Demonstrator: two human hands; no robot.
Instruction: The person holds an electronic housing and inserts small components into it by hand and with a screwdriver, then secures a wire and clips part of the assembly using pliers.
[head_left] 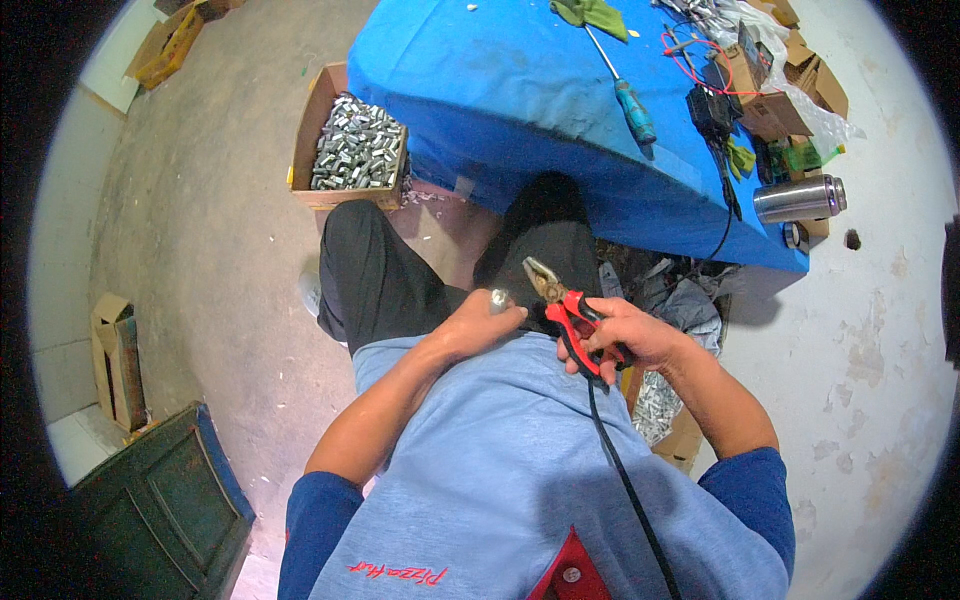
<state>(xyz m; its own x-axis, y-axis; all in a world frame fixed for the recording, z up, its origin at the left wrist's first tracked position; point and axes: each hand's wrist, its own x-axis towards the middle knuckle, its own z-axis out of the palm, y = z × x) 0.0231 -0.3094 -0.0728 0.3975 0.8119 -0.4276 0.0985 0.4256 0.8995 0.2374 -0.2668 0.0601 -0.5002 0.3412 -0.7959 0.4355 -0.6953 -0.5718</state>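
Observation:
My left hand point(478, 325) is closed over my lap, with a small shiny metal piece point(499, 299) sticking up from its fingers. The piece's full shape is hidden by the hand. In my right hand point(640, 335) is a pair of pliers point(572, 308) with red and black handles. Its metal jaws point up and to the left, a short way right of the left hand and apart from the metal piece. Whether the jaws are parted is hard to make out. A black cord point(622, 470) runs down over my light blue shirt from beneath the right hand.
Ahead stands a blue-covered table point(470, 75) bearing a screwdriver point(632, 110), a steel flask point(800, 199) and black cables. A cardboard box point(300, 165) full of small metal parts point(355, 145) sits on the floor at its left. A pale wall point(860, 330) rises at right.

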